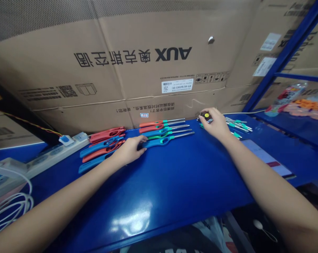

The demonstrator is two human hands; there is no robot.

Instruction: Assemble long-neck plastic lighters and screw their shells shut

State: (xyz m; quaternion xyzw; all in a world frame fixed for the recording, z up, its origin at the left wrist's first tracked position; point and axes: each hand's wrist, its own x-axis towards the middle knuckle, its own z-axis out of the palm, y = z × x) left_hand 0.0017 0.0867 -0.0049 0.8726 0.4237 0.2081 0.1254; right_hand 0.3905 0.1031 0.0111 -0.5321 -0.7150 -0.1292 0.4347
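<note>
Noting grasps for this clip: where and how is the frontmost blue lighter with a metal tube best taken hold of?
The blue lighter: probably by its thick handle, from above and the near side. It lies flat, other lighters crowd its far side, and its metal tube is slimmer.

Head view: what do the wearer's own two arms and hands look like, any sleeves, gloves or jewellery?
Both the left hand and the right hand are ungloved. The left forearm and right forearm are bare, with no sleeve, watch or bracelet showing. Rings can't be ruled out, as some fingers are hidden.
</note>
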